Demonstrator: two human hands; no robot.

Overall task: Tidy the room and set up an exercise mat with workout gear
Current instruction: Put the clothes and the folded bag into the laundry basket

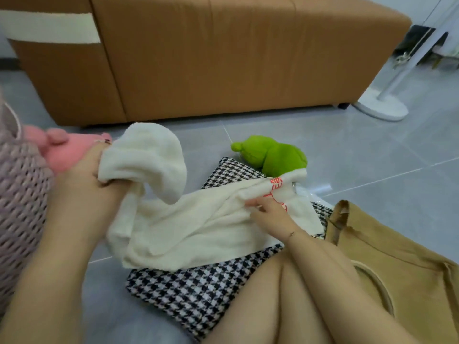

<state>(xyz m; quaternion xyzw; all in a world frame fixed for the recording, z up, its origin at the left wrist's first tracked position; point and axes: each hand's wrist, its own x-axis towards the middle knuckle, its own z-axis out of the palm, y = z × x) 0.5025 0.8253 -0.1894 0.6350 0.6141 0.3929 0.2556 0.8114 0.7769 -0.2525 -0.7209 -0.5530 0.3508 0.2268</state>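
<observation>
A cream-white towel (pixel 183 224) with red lettering lies spread over a black-and-white houndstooth cushion (pixel 188 294) on the grey floor. My left hand (pixel 92 175) grips one bunched end of the towel and holds it up at the left. My right hand (pixel 267 211) pinches the towel's upper edge near the red lettering. A green plush toy (pixel 275 156) lies just behind the cushion. A pink plush toy (pixel 59 147) sits at the left, behind my left hand.
A brown sofa (pixel 223 58) fills the back. A white stand with a round base (pixel 382 108) is at the right. A tan tote bag (pixel 397 266) lies by my right knee. A pinkish knitted fabric (pixel 19 194) is at the left edge. Clear plastic (pixel 315 192) peeks out beyond the towel.
</observation>
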